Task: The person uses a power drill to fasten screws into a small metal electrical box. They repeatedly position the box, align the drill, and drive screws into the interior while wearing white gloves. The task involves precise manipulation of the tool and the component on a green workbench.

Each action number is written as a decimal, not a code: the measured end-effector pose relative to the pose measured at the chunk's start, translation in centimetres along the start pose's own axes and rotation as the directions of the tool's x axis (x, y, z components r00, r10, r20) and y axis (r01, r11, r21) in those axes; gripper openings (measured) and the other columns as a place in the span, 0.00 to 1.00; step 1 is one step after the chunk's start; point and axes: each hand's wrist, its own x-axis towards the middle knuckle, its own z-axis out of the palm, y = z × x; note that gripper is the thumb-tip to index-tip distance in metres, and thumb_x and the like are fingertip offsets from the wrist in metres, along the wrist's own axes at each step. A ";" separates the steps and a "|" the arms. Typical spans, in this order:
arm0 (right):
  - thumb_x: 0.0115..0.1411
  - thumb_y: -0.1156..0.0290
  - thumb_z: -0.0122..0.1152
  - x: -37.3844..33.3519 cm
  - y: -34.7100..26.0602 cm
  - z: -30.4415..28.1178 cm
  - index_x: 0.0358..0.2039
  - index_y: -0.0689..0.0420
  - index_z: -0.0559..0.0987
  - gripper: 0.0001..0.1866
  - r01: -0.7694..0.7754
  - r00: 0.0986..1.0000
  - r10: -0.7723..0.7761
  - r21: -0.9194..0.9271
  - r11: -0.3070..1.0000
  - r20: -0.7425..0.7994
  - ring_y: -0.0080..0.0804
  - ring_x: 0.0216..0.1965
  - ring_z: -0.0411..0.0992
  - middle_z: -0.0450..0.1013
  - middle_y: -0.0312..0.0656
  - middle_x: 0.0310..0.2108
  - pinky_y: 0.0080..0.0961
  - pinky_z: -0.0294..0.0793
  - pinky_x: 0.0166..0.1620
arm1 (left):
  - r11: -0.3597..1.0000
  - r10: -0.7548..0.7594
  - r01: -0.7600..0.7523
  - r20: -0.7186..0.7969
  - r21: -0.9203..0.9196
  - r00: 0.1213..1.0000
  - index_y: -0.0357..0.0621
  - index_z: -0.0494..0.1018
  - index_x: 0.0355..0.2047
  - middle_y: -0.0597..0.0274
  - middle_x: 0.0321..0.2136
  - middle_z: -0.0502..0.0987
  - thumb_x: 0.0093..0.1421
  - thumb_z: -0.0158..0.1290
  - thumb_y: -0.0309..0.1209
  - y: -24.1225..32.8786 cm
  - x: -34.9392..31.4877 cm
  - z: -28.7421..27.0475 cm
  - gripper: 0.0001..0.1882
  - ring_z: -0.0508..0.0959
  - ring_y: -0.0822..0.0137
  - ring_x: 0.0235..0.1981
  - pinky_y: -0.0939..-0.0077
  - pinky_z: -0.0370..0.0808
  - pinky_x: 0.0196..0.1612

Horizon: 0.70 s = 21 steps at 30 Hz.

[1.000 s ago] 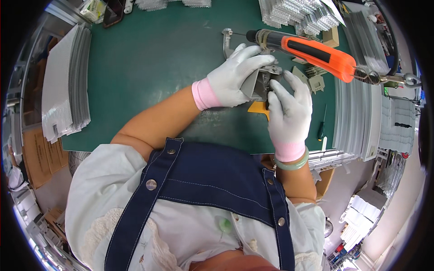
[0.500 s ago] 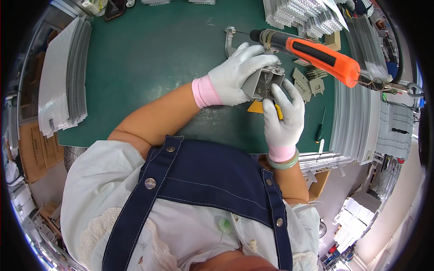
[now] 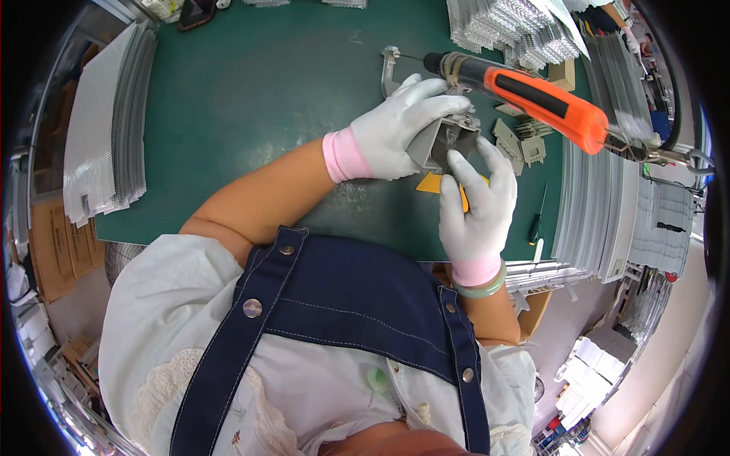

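Note:
My left hand (image 3: 388,129), in a white glove with a pink cuff, is closed around a grey hollow box-shaped housing (image 3: 430,146). The housing's open end faces right and toward me. At its lower right rim is my right hand (image 3: 480,209), gloved alike, its fingers apart and fingertips by the opening. I see nothing held in it. Under these fingers a yellow flat piece (image 3: 430,183) lies on the green table, partly covered. Just beyond the left hand stands a grey metal bracket (image 3: 389,70). An orange and black power screwdriver (image 3: 532,95) hangs above the right side.
Small grey plates (image 3: 521,144) lie right of the housing, with a green-handled screwdriver (image 3: 537,220) nearer me. Stacks of silvery sheets stand at the left (image 3: 110,125), far right (image 3: 494,30) and right edge (image 3: 597,205). A phone (image 3: 196,14) lies at the far left.
My right fingers have drawn slightly back from inside the housing's opening and spread apart. The left hand keeps its hold on the housing, nearly unmoved.

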 end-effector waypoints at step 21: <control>0.49 0.71 0.67 5.6 4.4 -3.3 0.33 0.56 0.87 0.10 0.026 0.940 0.029 -0.156 0.987 0.340 0.51 0.50 0.75 0.78 0.48 0.47 0.45 0.74 0.53 | 0.993 -0.117 0.117 0.035 0.000 0.993 0.45 0.61 0.66 0.45 0.58 0.68 0.46 0.75 0.32 2.4 1.9 1.9 0.49 0.70 0.41 0.56 0.53 0.70 0.61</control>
